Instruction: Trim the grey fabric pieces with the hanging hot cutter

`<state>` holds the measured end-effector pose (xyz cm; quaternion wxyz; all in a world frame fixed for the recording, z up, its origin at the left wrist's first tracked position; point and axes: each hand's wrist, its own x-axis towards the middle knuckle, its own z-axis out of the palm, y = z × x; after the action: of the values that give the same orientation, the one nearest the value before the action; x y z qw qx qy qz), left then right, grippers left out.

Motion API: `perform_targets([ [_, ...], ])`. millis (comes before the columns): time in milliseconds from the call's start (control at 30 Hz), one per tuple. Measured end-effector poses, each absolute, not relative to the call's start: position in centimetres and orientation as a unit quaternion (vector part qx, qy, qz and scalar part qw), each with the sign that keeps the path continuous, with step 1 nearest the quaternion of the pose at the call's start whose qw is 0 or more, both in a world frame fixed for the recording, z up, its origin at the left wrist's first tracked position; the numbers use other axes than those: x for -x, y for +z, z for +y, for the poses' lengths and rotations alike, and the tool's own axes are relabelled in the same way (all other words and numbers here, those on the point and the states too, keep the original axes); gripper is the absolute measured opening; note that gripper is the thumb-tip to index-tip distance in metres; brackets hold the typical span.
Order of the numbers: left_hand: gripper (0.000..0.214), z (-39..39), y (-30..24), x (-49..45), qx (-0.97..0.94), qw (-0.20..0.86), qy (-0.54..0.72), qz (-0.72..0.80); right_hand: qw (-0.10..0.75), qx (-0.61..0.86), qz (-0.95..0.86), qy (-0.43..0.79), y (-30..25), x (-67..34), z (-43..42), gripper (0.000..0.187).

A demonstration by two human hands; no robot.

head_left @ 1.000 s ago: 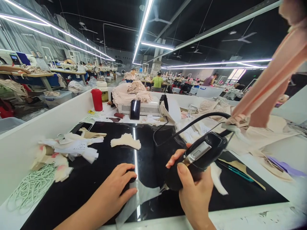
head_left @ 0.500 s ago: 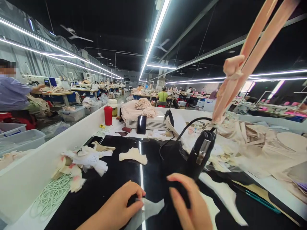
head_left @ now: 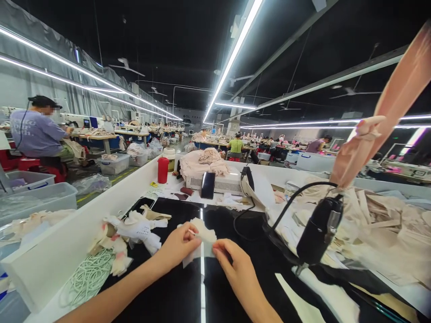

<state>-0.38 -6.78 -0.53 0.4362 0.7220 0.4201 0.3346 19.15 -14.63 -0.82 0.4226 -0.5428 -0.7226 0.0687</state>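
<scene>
Both hands hold one small pale fabric piece (head_left: 204,238) up above the black table top (head_left: 175,291). My left hand (head_left: 178,246) pinches its left edge; my right hand (head_left: 232,264) pinches its right edge. A black hand-held cutting tool (head_left: 319,231) hangs free to the right on a pink strap (head_left: 387,116), with its cord (head_left: 289,197) looping back. No hand touches it.
A heap of white and pink scraps (head_left: 131,231) and coiled pale green cord (head_left: 85,278) lie at the left. A red cup (head_left: 163,170), a white box (head_left: 220,181) with a phone and piled fabric stand at the back. Beige fabric pieces (head_left: 380,224) cover the right. A person (head_left: 35,132) sits far left.
My right hand let go of the black tool, which now hangs from the strap. Both hands lifted the pale fabric piece off the table. The view tilted upward.
</scene>
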Motion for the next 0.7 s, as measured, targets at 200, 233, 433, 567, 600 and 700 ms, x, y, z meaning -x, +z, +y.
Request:
perform_targets([
  [200,0.026,-2.2,0.2,-0.2,-0.763,0.306,0.341,0.456,0.374,0.584,-0.72,-0.021,-0.4,-18.2,-9.6,0.024],
  [233,0.027,-1.8,0.3,-0.2,-0.774,0.283,0.331,0.459,0.362,0.592,-0.719,-0.039,-0.4,-18.1,-8.9,0.023],
  [433,0.033,-0.3,-0.3,-0.9,-0.818,0.187,0.24,0.488,0.292,0.62,-0.72,-0.109,-1.5,-17.6,-6.9,0.019],
  [567,0.033,-0.1,-1.0,-1.4,-0.834,0.134,0.201,0.496,0.27,0.622,-0.723,-0.131,-2.0,-17.3,-6.8,0.018],
  [600,0.033,-0.1,-1.1,-1.5,-0.837,0.12,0.197,0.496,0.27,0.619,-0.725,-0.135,-1.9,-17.1,-6.9,0.017],
  [700,0.033,-0.2,-1.2,-1.3,-0.844,0.074,0.202,0.492,0.28,0.597,-0.738,-0.143,-1.1,-16.6,-8.2,0.016],
])
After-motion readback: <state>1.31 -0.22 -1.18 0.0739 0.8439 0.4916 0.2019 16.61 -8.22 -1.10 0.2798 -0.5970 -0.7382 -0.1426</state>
